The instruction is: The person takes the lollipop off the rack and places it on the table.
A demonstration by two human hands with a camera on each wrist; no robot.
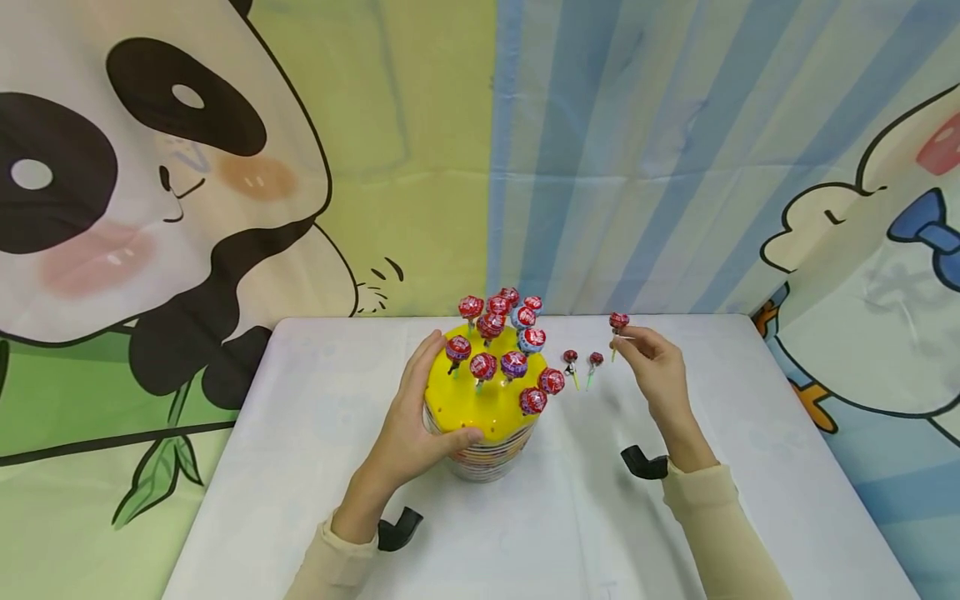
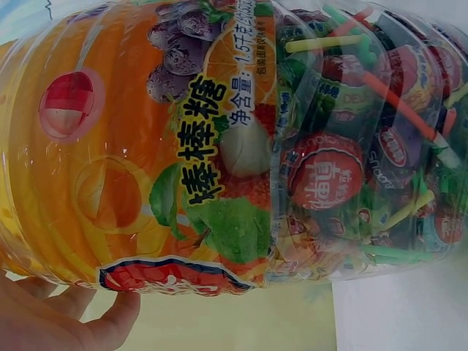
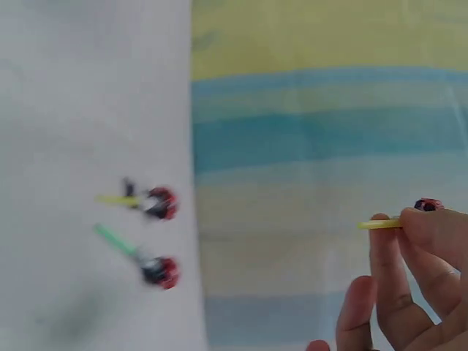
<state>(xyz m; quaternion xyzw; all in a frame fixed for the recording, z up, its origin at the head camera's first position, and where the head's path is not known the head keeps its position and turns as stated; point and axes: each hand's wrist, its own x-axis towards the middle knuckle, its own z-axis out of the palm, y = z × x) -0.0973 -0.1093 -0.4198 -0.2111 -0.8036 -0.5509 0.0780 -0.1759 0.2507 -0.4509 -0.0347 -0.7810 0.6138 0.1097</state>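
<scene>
A clear plastic jar point(image 1: 487, 468) with a yellow lid point(image 1: 474, 410) stands upright on the table. Several red, purple and blue wrapped lollipops stick up from small holes in that lid. My left hand point(image 1: 411, 429) grips the jar near its top, thumb across the near edge of the lid and fingers round the far left side. Raised to the right of the jar, my right hand point(image 1: 658, 371) pinches a red-wrapped lollipop point(image 1: 618, 320) by its yellow stick, head up. In the left wrist view, more lollipops point(image 2: 329, 172) show through the jar's clear wall beyond its orange fruit label point(image 2: 131, 183).
Two loose lollipops lie on the white table between jar and right hand, one with a yellow stick point(image 3: 117, 199), the other with a green stick point(image 3: 113, 238). Behind the table hangs a cloth point(image 1: 420, 167) printed with a panda and stripes.
</scene>
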